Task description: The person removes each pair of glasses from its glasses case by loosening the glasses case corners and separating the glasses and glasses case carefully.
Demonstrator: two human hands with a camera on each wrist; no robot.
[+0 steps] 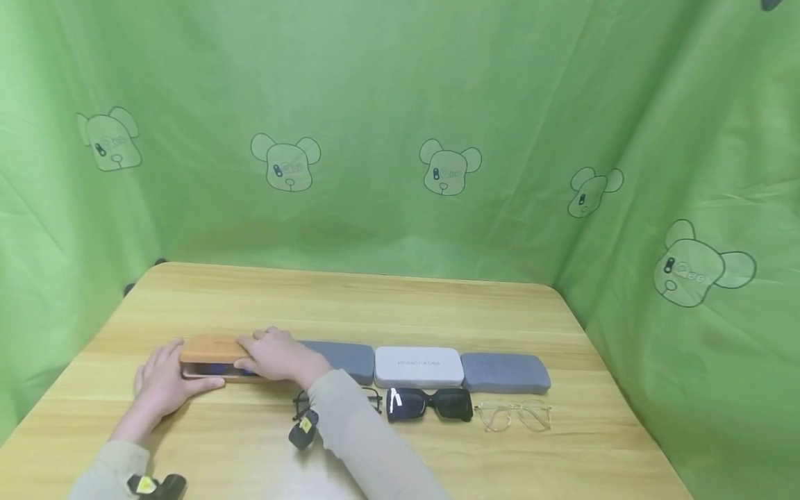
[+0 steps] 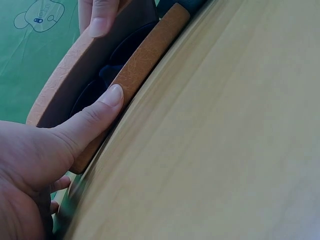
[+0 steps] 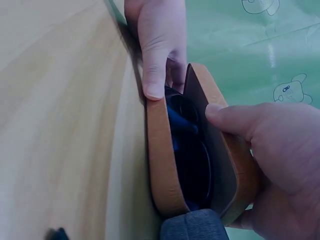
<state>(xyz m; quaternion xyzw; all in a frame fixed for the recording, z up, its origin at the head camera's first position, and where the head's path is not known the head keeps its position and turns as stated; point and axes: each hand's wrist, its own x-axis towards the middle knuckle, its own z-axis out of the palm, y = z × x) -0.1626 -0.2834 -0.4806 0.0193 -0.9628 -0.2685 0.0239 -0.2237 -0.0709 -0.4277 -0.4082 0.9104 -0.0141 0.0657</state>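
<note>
An orange-brown glasses case [image 1: 211, 344] lies at the left of the table with its lid partly raised. Inside it, dark glasses [image 3: 194, 172] with a bluish cast show in the right wrist view. My left hand [image 1: 164, 380] grips the case's left end, its thumb [image 2: 107, 102] pressed along the front of the base and its other fingers behind. On the lid is my right hand [image 1: 281, 355], with the thumb [image 3: 227, 116] at the lid's front edge and the fingers mostly hidden behind it.
Right of the orange case stand a grey case [image 1: 350, 360], a white case [image 1: 419, 368] and another grey case [image 1: 506, 373] in a row. Before them lie thin dark-framed glasses [image 1: 375, 398], black sunglasses [image 1: 453, 404] and clear-framed glasses [image 1: 531, 415]. Green curtains [image 1: 369, 229] surround the table.
</note>
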